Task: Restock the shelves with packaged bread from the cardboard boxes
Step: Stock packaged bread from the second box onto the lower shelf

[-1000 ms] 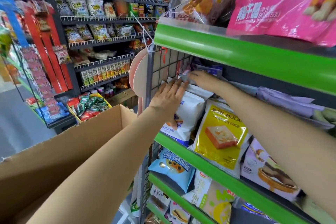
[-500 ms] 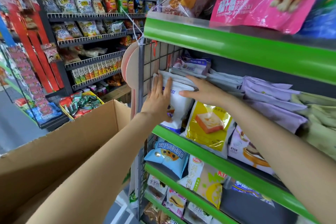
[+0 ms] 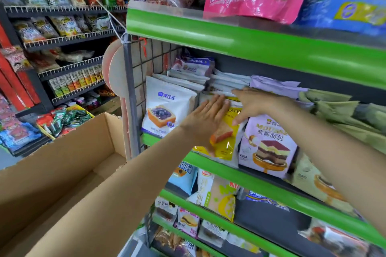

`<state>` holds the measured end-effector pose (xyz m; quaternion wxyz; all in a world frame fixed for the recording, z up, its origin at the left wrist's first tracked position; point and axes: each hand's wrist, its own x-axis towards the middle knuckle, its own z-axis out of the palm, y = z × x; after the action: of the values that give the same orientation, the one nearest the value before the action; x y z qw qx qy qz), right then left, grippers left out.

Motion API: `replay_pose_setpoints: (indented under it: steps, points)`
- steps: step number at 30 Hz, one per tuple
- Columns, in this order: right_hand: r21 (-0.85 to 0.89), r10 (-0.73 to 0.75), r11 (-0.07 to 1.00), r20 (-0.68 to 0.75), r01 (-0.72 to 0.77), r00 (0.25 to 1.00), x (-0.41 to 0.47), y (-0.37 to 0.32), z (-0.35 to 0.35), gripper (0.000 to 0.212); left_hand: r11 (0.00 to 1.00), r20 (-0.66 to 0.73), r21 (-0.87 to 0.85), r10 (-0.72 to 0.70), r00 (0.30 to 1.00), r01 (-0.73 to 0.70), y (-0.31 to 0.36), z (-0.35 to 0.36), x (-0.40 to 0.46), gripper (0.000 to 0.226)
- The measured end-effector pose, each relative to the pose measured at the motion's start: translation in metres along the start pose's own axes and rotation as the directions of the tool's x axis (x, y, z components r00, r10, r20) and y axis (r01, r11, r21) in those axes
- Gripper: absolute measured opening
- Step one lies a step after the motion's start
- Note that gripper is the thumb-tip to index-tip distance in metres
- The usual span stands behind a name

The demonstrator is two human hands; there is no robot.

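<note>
The left hand (image 3: pixel 205 118) lay flat, fingers straight and together, against the front of the yellow bread bag (image 3: pixel 226 144), which stood at the front edge of the green-edged shelf (image 3: pixel 246 175) between the white blueberry-toast bag (image 3: pixel 167 110) and the lilac mousse-bread bag (image 3: pixel 269 142). The right hand (image 3: pixel 253 103) rested at that bag's top, fingers extended, thumb pointing down over its face. The open cardboard box (image 3: pixel 69 165) sat below, off the shelf's left end.

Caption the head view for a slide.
Both hands, left and right, press flat on a yellow bread bag on the green shelf, beside an open cardboard box.
</note>
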<state>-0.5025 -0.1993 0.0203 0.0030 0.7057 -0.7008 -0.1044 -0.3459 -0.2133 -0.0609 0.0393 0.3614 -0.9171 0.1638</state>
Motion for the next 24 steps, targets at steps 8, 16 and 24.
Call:
replay_pose_setpoints:
  steps: [8, 16, 24]
  points:
    - [0.09, 0.018, 0.996, -0.059, -0.012, 0.998, 0.006, -0.001, -0.005, 0.096, 0.986, -0.184, -0.019, -0.167, 0.969, 0.167, 0.003, 0.007, 0.016, 0.067]
    - [0.19, -0.035, 0.981, -0.006, 0.036, 0.999, 0.013, -0.01, -0.006, 0.086, 0.978, -0.342, 0.027, -0.184, 0.922, 0.205, 0.007, 0.015, 0.008, 0.096]
    - [0.229, -0.016, 0.973, -0.026, 0.022, 1.0, 0.026, -0.02, -0.013, 0.072, 0.972, -0.198, 0.013, -0.228, 0.953, 0.235, 0.003, 0.024, 0.011, 0.099]
